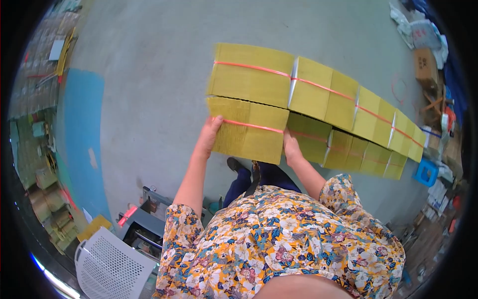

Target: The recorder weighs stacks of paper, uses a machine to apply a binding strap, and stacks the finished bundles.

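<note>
A tall stack of flattened yellow cardboard sheets [259, 82], tied with thin red straps [251, 67], stretches from the centre toward the right, seen from above. My left hand [209, 134] presses flat against the left side of the nearest bundle [249, 130]. On that bundle's right edge, at the seam with the bundle beside it, rests my right hand [291, 147]. Both hands grip this nearest bundle between them. My flowered sleeves and dark trousers show below.
Grey concrete floor [149, 74] lies around, with a blue painted patch [82, 134] at left. A white perforated basket [112, 266] and a grey machine [142, 224] stand at lower left. Boxes and clutter [428, 65] fill the right rim, with a blue stool [425, 172] there.
</note>
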